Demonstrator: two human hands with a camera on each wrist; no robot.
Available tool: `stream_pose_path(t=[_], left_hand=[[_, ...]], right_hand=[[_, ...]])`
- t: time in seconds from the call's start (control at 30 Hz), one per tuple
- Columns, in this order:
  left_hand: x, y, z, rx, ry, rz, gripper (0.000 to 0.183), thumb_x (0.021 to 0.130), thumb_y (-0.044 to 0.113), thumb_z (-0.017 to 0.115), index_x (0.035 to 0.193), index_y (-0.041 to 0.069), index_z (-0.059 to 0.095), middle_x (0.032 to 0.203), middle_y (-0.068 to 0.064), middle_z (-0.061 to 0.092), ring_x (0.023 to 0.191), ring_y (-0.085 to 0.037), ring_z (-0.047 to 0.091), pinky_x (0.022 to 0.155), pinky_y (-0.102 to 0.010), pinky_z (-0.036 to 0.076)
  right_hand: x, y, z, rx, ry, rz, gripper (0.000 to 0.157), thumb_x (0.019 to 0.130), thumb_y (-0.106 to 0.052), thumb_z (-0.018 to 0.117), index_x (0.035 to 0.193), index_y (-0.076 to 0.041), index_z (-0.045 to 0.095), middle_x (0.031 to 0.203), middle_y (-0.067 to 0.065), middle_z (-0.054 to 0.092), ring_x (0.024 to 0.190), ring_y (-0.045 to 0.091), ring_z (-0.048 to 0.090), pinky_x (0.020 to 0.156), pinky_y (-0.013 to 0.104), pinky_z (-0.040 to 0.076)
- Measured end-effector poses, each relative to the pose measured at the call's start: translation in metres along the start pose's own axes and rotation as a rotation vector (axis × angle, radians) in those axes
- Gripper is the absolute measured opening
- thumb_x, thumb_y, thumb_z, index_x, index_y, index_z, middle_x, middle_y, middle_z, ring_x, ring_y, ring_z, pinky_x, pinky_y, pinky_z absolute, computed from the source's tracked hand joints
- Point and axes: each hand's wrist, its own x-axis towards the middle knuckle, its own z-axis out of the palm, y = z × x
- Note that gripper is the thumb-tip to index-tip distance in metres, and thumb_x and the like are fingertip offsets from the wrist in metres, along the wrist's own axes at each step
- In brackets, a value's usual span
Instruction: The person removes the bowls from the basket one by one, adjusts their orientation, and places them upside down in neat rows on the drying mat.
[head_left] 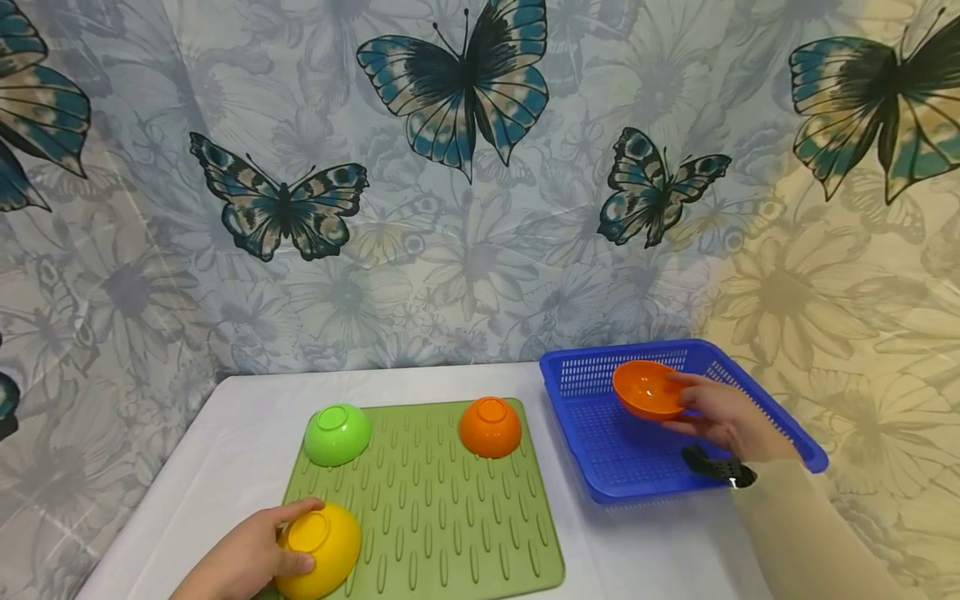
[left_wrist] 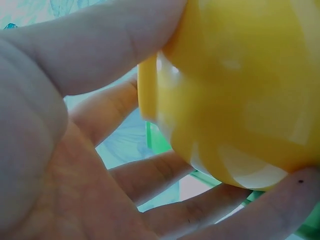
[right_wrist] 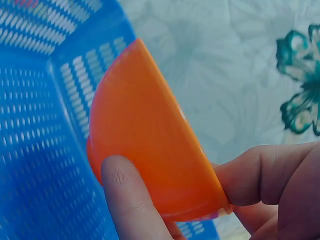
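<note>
At the front left corner of the green drying mat (head_left: pixel 442 508), my left hand (head_left: pixel 251 546) grips an upside-down yellow bowl (head_left: pixel 330 546). In the left wrist view the thumb and fingers spread around the yellow bowl (left_wrist: pixel 240 90). My right hand (head_left: pixel 723 412) pinches an orange bowl (head_left: pixel 647 390) by its rim, over the blue basket (head_left: pixel 592 475), its inside showing to the head camera. The right wrist view shows that orange bowl (right_wrist: pixel 145 135) tilted, with fingers on both its faces. A green bowl (head_left: pixel 337 435) and a second orange bowl (head_left: pixel 491 427) lie upside down on the mat.
The blue basket stands right of the mat on a white-covered table (head_left: pixel 255 417). Behind the table hangs a cloth (head_left: pixel 480 292) printed with butterflies and flowers. A black band (head_left: pixel 716 467) circles the right wrist.
</note>
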Motion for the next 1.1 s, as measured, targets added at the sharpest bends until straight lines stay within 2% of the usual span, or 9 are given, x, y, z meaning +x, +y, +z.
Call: stream_pose_path(t=[0.2,0.33,0.47,0.6,0.7,0.83,1.0,1.03,1.1], left_hand=[[-0.001,0.0,-0.001,0.04,0.004,0.021,0.078,0.065,0.019,0.09,0.137,0.01,0.061,0.129,-0.019,0.06,0.115,-0.037,0.054,0.094,-0.06,0.043],[-0.001,0.001,0.0,0.055,0.022,0.026,0.074,0.066,0.017,0.09,0.134,0.01,0.063,0.128,-0.018,0.061,0.115,-0.038,0.055,0.093,-0.061,0.043],[-0.003,0.006,0.004,0.12,0.044,0.046,0.065,0.069,0.014,0.088,0.129,0.011,0.064,0.124,-0.014,0.063,0.111,-0.034,0.057,0.09,-0.06,0.045],[-0.004,0.012,0.009,0.17,0.059,0.06,0.058,0.068,0.006,0.079,0.123,0.013,0.063,0.117,-0.011,0.065,0.095,-0.029,0.058,0.078,-0.052,0.048],[-0.005,0.017,0.012,0.181,0.071,0.071,0.059,0.062,0.001,0.073,0.12,0.013,0.062,0.111,-0.009,0.065,0.082,-0.027,0.053,0.069,-0.044,0.046],[-0.007,0.023,0.014,0.225,0.087,0.09,0.059,0.062,0.001,0.072,0.118,0.011,0.061,0.106,-0.007,0.065,0.076,-0.025,0.05,0.065,-0.041,0.043],[-0.011,0.029,0.016,0.371,0.141,0.11,0.058,0.063,0.005,0.074,0.119,0.01,0.063,0.104,-0.01,0.064,0.076,-0.025,0.052,0.064,-0.044,0.046],[-0.013,0.032,0.017,0.417,0.155,0.109,0.058,0.063,0.007,0.074,0.121,0.009,0.063,0.108,-0.014,0.064,0.08,-0.028,0.055,0.065,-0.048,0.048],[-0.016,0.038,0.018,0.502,0.18,0.096,0.061,0.068,0.012,0.077,0.126,0.008,0.064,0.118,-0.026,0.059,0.095,-0.043,0.057,0.074,-0.06,0.048]], right_hand=[[-0.013,0.0,0.017,0.012,-0.021,-0.043,0.066,0.095,0.009,0.042,0.157,-0.008,0.028,0.156,0.029,0.005,0.091,0.03,0.063,0.086,0.045,0.055],[-0.019,0.001,0.028,0.009,-0.01,-0.051,0.066,0.096,0.007,0.043,0.158,-0.009,0.027,0.158,0.028,0.002,0.093,0.03,0.063,0.086,0.045,0.055],[-0.024,0.003,0.036,0.001,-0.013,-0.065,0.066,0.096,0.006,0.043,0.158,-0.009,0.026,0.158,0.027,0.004,0.094,0.03,0.064,0.086,0.044,0.055],[-0.029,0.007,0.045,-0.008,-0.049,-0.098,0.066,0.095,0.007,0.044,0.157,-0.01,0.031,0.157,0.027,0.007,0.097,0.029,0.063,0.085,0.044,0.055],[-0.034,0.01,0.053,-0.013,-0.07,-0.117,0.065,0.094,0.007,0.044,0.155,-0.011,0.035,0.157,0.027,0.007,0.099,0.028,0.063,0.085,0.044,0.055],[-0.041,0.013,0.066,-0.013,-0.086,-0.136,0.061,0.093,0.006,0.045,0.151,-0.011,0.041,0.157,0.026,0.009,0.103,0.028,0.061,0.087,0.046,0.054],[-0.05,0.017,0.085,-0.042,-0.104,-0.154,0.061,0.093,0.006,0.043,0.153,-0.006,0.037,0.155,0.028,0.016,0.108,0.033,0.059,0.089,0.05,0.052],[-0.051,0.017,0.089,-0.047,-0.11,-0.156,0.062,0.093,0.006,0.043,0.153,-0.005,0.035,0.155,0.028,0.016,0.108,0.034,0.06,0.09,0.051,0.052],[-0.055,0.019,0.097,-0.049,-0.116,-0.155,0.062,0.093,0.006,0.043,0.153,-0.003,0.033,0.154,0.029,0.018,0.108,0.036,0.06,0.09,0.051,0.052]])
